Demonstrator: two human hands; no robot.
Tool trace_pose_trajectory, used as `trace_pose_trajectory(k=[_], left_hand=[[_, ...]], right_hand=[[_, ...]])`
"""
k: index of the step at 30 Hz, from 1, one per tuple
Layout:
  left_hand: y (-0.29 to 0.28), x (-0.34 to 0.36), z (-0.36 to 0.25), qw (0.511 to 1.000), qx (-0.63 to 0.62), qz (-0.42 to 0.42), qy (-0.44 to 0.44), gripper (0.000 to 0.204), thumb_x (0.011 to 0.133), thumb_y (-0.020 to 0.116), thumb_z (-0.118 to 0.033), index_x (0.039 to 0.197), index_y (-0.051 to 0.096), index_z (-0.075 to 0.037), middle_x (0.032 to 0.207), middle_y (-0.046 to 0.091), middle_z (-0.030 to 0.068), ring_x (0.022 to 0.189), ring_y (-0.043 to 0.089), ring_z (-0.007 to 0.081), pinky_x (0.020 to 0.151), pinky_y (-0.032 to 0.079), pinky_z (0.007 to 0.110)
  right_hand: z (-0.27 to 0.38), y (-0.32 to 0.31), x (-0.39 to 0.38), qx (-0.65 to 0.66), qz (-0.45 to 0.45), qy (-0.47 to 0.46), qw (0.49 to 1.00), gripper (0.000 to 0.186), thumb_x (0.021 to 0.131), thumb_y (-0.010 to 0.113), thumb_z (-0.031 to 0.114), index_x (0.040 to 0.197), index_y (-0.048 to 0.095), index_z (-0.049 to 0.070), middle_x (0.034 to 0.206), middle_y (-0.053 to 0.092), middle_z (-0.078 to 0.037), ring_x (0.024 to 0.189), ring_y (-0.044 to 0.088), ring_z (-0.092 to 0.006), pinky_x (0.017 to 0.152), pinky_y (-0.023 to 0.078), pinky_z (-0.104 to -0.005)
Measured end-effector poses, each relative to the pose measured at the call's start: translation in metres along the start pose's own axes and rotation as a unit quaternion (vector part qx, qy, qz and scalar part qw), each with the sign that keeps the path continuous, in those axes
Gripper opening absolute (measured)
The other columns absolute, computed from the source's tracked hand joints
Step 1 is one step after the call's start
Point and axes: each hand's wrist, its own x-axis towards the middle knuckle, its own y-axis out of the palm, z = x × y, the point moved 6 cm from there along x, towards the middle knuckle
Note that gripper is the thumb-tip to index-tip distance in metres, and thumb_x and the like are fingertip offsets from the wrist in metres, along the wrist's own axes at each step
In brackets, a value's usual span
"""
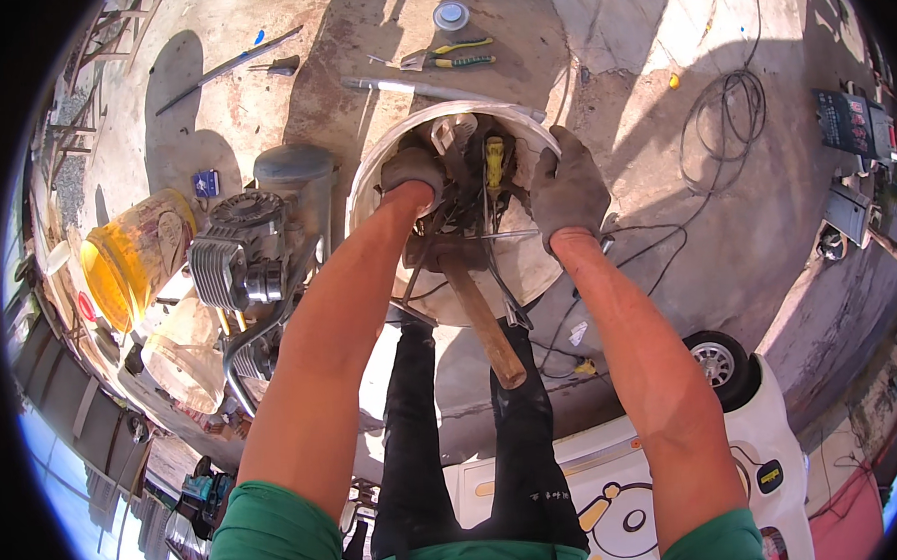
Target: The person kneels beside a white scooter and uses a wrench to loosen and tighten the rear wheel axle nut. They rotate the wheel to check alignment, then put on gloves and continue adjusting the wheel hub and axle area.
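Observation:
A round white bucket (540, 268) stands in front of my legs, full of tools. My right hand (571, 190), in a dark grey glove, grips its right rim, with fingers partly over the edge. Inside the bucket's left part is my gloved left hand (411, 174); its fingers are hidden among the tools, so any hold is unclear. A hammer (485, 323) leans in the bucket, its wooden handle sticking out over the near rim. A yellow-handled screwdriver (495, 164) stands between my hands. Darker metal tools around it are hard to tell apart.
Beyond the bucket lie green-and-yellow pliers (459, 61), a metal tube (400, 86) and a round white lid-like piece (450, 17). An engine-like machine (242, 259) and a yellow bucket (137, 256) stand left. Coiled black cable (737, 117) lies right, a white wheeled vehicle (618, 503) behind me.

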Motion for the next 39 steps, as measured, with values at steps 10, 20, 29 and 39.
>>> trace_pose_trajectory(k=[10, 20, 29, 39], left_hand=[[0.012, 0.016, -0.007, 0.990, 0.101, 0.092, -0.046, 0.031, 0.092, 0.068, -0.033, 0.119, 0.076, -0.019, 0.124, 0.075, 0.0055, 0.117, 0.072, 0.0257, 0.087, 0.059, 0.041], [-0.030, -0.014, -0.037, 0.990, 0.131, 0.053, 0.027, 0.027, 0.081, 0.076, -0.026, 0.106, 0.082, -0.018, 0.111, 0.079, 0.0079, 0.103, 0.077, 0.0265, 0.079, 0.061, 0.038], [-0.082, -0.197, -0.002, 0.956, -0.203, 0.209, -0.031, 0.026, 0.096, 0.066, -0.024, 0.111, 0.076, -0.005, 0.095, 0.078, 0.0130, 0.086, 0.077, 0.0212, 0.074, 0.061, 0.032], [-0.015, -0.307, 0.034, 0.703, -0.673, 0.204, -0.109, 0.030, 0.102, 0.065, -0.016, 0.115, 0.065, 0.011, 0.088, 0.074, 0.0144, 0.064, 0.069, 0.0182, 0.060, 0.056, 0.028]], right_hand=[[-0.001, 0.002, 0.000, -0.009, -0.016, -0.014, 1.000, 0.034, 0.101, 0.056, 0.028, 0.132, 0.062, 0.018, 0.116, 0.070, -0.018, 0.103, 0.069, -0.0396, 0.089, 0.055, -0.0506], [-0.001, 0.001, -0.002, -0.015, 0.013, 0.012, 1.000, 0.035, 0.100, 0.057, 0.027, 0.133, 0.062, 0.017, 0.122, 0.069, -0.016, 0.110, 0.067, -0.0372, 0.094, 0.053, -0.0473], [0.000, 0.002, 0.000, -0.010, 0.008, 0.004, 1.000, 0.036, 0.101, 0.055, 0.029, 0.134, 0.063, 0.016, 0.121, 0.069, -0.017, 0.110, 0.067, -0.0385, 0.095, 0.053, -0.0484], [0.000, 0.005, -0.002, -0.021, -0.026, -0.011, 0.999, 0.033, 0.098, 0.058, 0.025, 0.129, 0.064, 0.015, 0.119, 0.071, -0.016, 0.107, 0.069, -0.0385, 0.091, 0.055, -0.0483]])
